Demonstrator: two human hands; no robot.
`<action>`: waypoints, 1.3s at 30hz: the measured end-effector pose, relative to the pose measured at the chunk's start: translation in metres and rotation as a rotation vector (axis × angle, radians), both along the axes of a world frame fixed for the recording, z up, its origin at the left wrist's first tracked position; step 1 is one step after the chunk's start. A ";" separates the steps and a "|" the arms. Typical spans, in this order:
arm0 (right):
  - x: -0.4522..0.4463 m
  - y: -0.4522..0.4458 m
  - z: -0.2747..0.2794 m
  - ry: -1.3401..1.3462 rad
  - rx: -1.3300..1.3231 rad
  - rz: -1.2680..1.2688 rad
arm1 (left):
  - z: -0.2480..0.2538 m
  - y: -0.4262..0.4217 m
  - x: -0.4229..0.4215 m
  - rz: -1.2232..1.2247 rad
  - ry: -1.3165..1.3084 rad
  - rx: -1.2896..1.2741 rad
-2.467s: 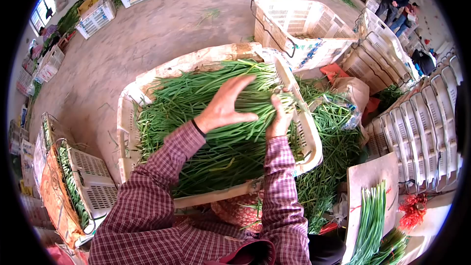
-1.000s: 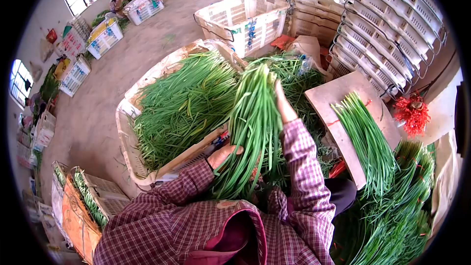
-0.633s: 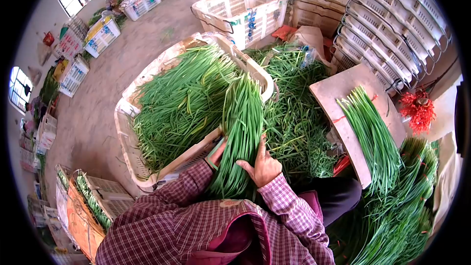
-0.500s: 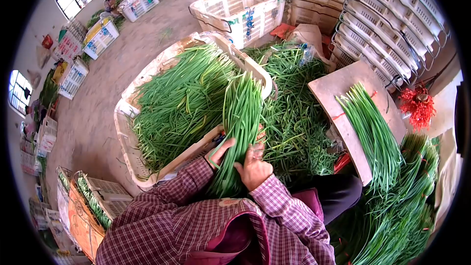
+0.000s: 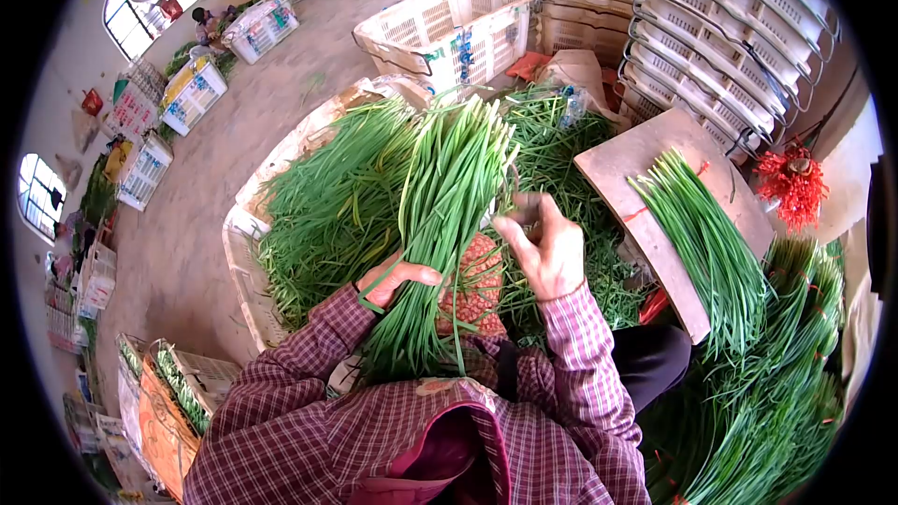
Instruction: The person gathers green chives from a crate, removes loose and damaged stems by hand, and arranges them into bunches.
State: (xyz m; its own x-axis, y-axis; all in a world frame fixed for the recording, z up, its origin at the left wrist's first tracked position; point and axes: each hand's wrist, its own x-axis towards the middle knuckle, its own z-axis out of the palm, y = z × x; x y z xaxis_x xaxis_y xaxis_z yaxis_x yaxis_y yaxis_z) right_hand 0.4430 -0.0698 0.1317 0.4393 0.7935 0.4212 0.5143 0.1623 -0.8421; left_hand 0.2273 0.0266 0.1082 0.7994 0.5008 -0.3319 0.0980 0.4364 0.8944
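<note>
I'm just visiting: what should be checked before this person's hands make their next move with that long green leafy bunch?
1. Left hand gripping the long green leafy bunch: ok, thumb across its stalks.
2. Right hand free of stalks: cannot tell, fingers blurred.
3. Red tie visible around the held bunch: not ok, none shows.
4. Flat pinkish-brown board bare: not ok, a second green bunch lies across it.
5. Bright red stringy cluster in view: ok, beyond the board's right edge.
</note>
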 end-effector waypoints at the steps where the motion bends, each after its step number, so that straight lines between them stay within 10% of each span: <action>1: -0.001 0.009 0.000 -0.035 -0.044 -0.064 | 0.004 -0.002 0.000 -0.009 0.009 0.009; 9: -0.002 0.032 -0.008 0.166 -0.034 -0.005 | -0.008 0.007 -0.013 -0.054 0.050 -0.030; 23: 0.119 -0.001 0.005 -0.434 0.005 -0.565 | -0.032 0.027 -0.052 -0.165 0.079 -0.103; 33: 0.021 0.011 -0.032 0.464 -0.190 0.457 | -0.031 0.031 -0.043 -0.315 -0.003 -0.079; 39: 0.033 0.001 -0.035 0.391 -0.174 0.308 | -0.028 0.031 -0.046 -0.299 -0.066 -0.051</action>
